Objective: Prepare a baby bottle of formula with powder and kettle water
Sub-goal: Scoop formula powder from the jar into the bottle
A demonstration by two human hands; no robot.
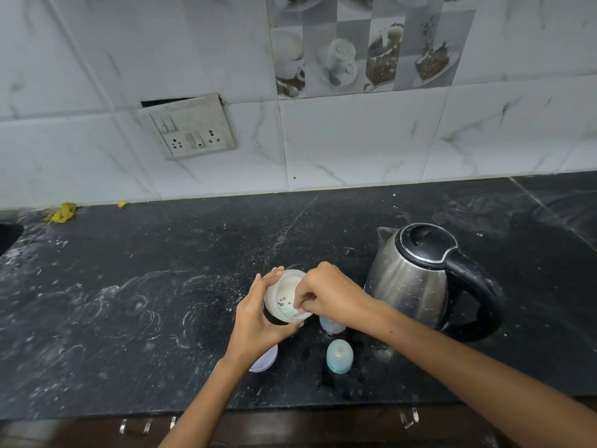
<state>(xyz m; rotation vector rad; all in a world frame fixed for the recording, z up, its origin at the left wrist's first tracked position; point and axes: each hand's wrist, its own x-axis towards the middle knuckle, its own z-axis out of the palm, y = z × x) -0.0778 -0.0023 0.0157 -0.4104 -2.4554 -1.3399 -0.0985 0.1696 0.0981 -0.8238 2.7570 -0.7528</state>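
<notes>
While the left hand (258, 321) cups the powder jar (284, 295), right fingertips (302, 307) dip inside.

The kettle (416, 279) stands right of the powder jar (284, 297), bottle cap (339, 356) in front.

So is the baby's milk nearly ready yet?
Not yet, it's early. Done: the powder tub is open, its lid on the counter, and the bottle's teat cap is off. In hand: the left hand holds the tub while the right hand reaches inside, probably for a scoop. Left: powder into the bottle, water from the kettle, capping, mixing.
</notes>
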